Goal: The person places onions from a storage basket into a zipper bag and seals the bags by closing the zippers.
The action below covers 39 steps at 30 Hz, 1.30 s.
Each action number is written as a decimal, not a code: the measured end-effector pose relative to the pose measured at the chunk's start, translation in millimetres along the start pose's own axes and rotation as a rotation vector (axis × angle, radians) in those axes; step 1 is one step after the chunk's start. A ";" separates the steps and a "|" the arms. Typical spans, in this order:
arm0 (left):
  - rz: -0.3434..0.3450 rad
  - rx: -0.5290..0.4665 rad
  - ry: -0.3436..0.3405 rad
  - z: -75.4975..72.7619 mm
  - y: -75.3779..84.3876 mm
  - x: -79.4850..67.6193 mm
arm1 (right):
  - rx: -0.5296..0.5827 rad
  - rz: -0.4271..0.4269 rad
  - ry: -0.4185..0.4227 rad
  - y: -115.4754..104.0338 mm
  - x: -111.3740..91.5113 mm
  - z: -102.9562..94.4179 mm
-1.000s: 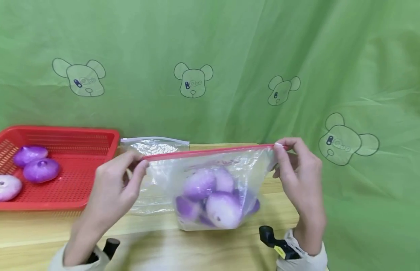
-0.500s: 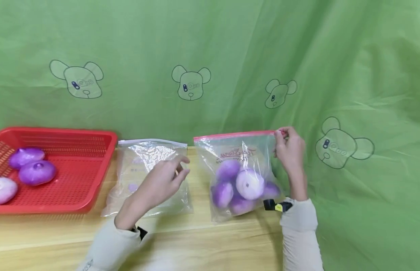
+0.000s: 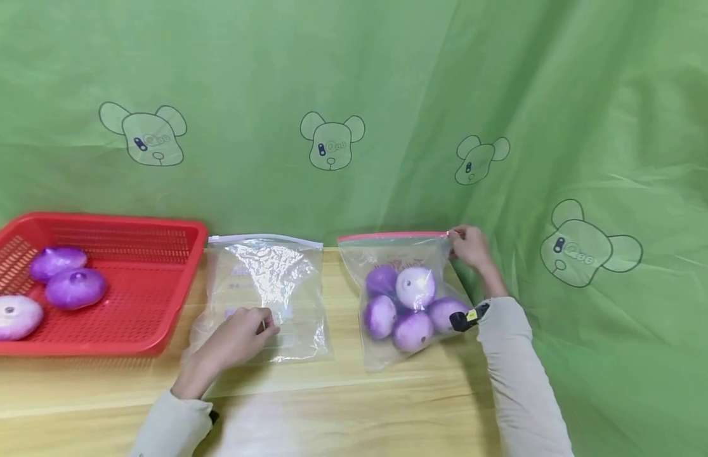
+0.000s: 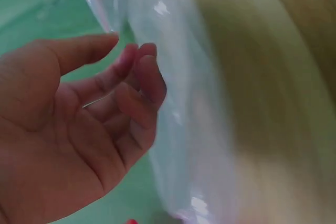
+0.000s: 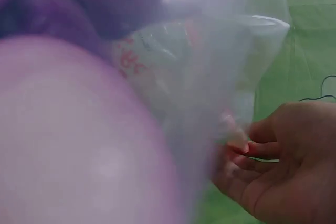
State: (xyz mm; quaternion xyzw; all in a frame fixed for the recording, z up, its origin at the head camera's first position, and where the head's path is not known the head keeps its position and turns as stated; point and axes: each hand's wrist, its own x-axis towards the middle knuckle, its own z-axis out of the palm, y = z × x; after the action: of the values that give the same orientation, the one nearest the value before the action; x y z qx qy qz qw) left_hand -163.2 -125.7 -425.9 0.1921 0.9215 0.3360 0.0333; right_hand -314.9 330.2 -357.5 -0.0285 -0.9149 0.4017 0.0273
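Observation:
My right hand (image 3: pixel 474 249) pinches the right end of the red zip on a clear zip bag (image 3: pixel 354 254), which holds several purple onions (image 3: pixel 415 287). In the right wrist view the fingers grip the bag's corner, and a pale onion (image 5: pixel 79 140) fills the near left, blurred. My left hand (image 3: pixel 236 336) is over a second clear zip bag (image 3: pixel 299 279) with a white zip, which lies flat with no onions in it. Its fingers are loosely bent and hold nothing, as the left hand (image 4: pixel 89 129) shows in the left wrist view.
A red basket (image 3: pixel 131 304) stands at the left of the wooden table (image 3: pixel 308 412). Inside it lie two purple onions (image 3: pixel 76 289) and a paler onion (image 3: pixel 14 317). A green curtain (image 3: pixel 245 76) with mouse-head drawings hangs behind the table and down its right side.
My left hand has let go of the red zip's left end and moved left and down over the white-zip bag. The onion bag has moved right and been laid on the table.

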 end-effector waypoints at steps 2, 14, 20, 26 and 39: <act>-0.008 -0.004 -0.032 -0.3 -12.8 -2.2 | -0.062 -0.025 -0.011 -5.6 -2.6 -2.0; -0.008 -0.122 -0.163 -10.3 -41.9 -7.0 | -0.072 -0.343 0.164 -119.3 -67.6 72.5; 0.033 -0.100 -0.177 -3.3 -40.1 0.7 | 0.021 -0.355 -0.141 -144.5 -71.1 143.0; 0.028 -0.111 -0.220 4.7 -34.7 6.8 | -0.117 -0.206 -0.304 -135.8 -61.3 194.9; -0.017 -0.090 -0.217 4.8 -41.2 3.9 | 0.375 0.088 -0.361 -104.2 -46.8 240.5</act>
State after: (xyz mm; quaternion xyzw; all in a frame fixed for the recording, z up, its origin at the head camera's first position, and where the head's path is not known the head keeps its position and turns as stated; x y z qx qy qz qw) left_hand -179.6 -150.1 -455.3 0.2176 0.8980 0.3542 0.1444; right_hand -288.9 79.9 -444.5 0.0094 -0.8125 0.5635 -0.1490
